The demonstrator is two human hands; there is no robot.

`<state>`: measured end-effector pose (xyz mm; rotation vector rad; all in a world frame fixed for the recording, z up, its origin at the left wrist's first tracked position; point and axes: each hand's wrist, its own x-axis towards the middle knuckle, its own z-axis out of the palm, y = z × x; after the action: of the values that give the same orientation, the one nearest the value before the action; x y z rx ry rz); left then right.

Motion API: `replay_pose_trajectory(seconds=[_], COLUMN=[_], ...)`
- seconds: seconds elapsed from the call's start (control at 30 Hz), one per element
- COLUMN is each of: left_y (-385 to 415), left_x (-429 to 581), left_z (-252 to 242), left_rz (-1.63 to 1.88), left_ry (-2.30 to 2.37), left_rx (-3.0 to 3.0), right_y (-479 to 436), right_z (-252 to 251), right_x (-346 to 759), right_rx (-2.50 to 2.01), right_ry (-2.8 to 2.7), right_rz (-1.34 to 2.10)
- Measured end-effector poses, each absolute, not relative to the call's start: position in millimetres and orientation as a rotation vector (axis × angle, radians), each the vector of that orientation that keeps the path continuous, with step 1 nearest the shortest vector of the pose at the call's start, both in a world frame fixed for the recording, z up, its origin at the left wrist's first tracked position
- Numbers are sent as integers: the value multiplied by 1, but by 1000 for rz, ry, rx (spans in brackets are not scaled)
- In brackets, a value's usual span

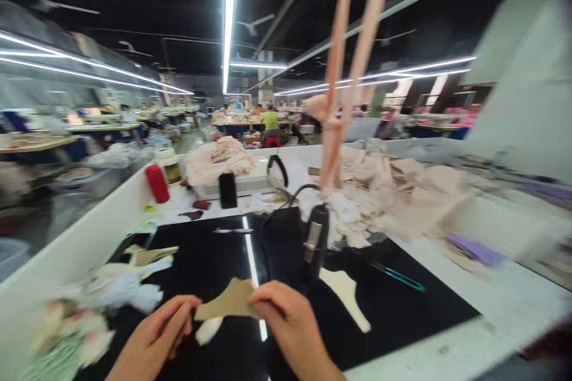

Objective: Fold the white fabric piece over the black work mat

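Between my two hands a tan, curved piece of fabric is stretched above a glossy black board. My left hand pinches its left end, and my right hand grips the right end between thumb and fingers. Just below it lies a small cream piece, partly covered. To the right of my right hand rests a cream cut piece of similar curved shape. Behind that stands a black device with a metal plate, blurred. Further right is a teal thread snipper or similar slim tool.
White and cream scraps pile up at the left. A pen, a red thread spool and a jar sit further back. Peach straps hang over the table, and pale fabric is heaped at the right. A person sits far off.
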<state>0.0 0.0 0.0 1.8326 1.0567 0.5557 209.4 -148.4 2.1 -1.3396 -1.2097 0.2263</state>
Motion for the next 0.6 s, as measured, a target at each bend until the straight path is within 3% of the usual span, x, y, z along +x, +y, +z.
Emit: replay_pose_trajectory(seconds=[0.1, 0.37, 0.6], left_y=[0, -23, -12], left_x=[4, 42, 45], left_z=[0, -17, -80], left_rz=[681, 376, 693], left_ry=[921, 772, 490], left_rx=[2211, 2513, 2673], right_y=[-141, -73, -10], right_z=[1, -11, -45], right_x=[232, 246, 245], right_rx=[-1395, -1596, -1621], right_ry=[-1121, -1075, -1372], right_rz=[326, 452, 482])
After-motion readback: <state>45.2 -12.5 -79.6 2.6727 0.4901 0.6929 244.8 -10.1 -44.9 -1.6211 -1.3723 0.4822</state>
